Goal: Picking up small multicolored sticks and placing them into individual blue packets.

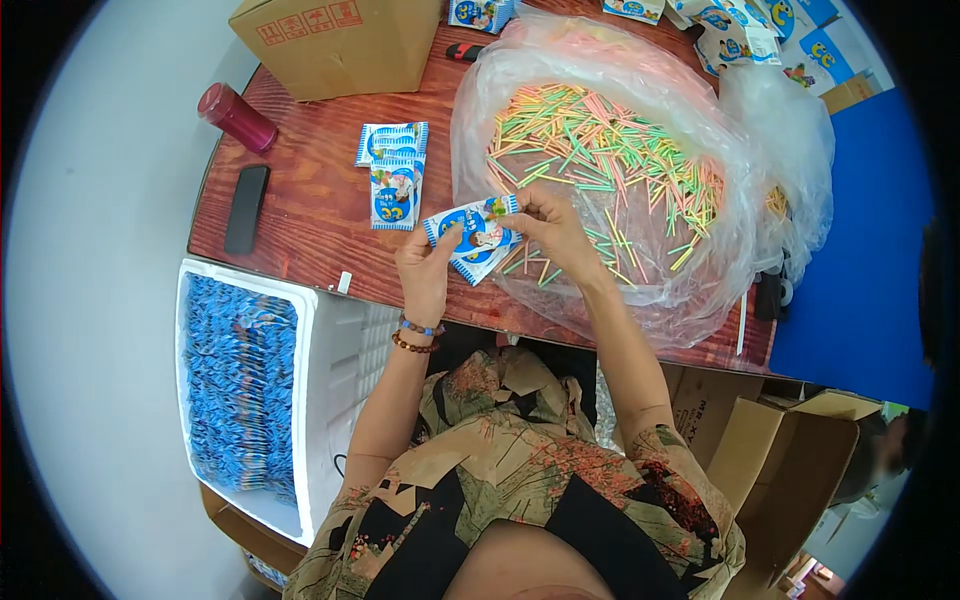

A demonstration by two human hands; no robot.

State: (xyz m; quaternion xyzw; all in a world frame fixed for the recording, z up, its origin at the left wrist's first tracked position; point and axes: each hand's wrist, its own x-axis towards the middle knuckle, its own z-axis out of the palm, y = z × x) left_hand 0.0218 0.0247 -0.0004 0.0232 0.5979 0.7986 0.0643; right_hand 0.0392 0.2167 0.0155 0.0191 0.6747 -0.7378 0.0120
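Note:
Between my two hands is a small blue-and-white packet (464,222). My left hand (425,268) grips its left end, thumb on top, and wears two beaded bracelets on the wrist. At the other end, my right hand (556,232) pinches the packet's upper right corner. A second similar packet (484,264) shows just below it; whether it is also held I cannot tell. Past my left hand, several more packets (395,192) lie overlapping on the table. Under and beyond my right hand spreads a large clear plastic bag (700,300), opened wide over many thin pastel sticks (610,145).
A cardboard box (340,45), a dark red cup (240,118) and a black oblong object (247,210) stand or lie on the left of the wooden table (310,180). Left below sits a white foam box (312,400) packed with blue packets. At right are a blue panel (850,240) and an open carton (790,470).

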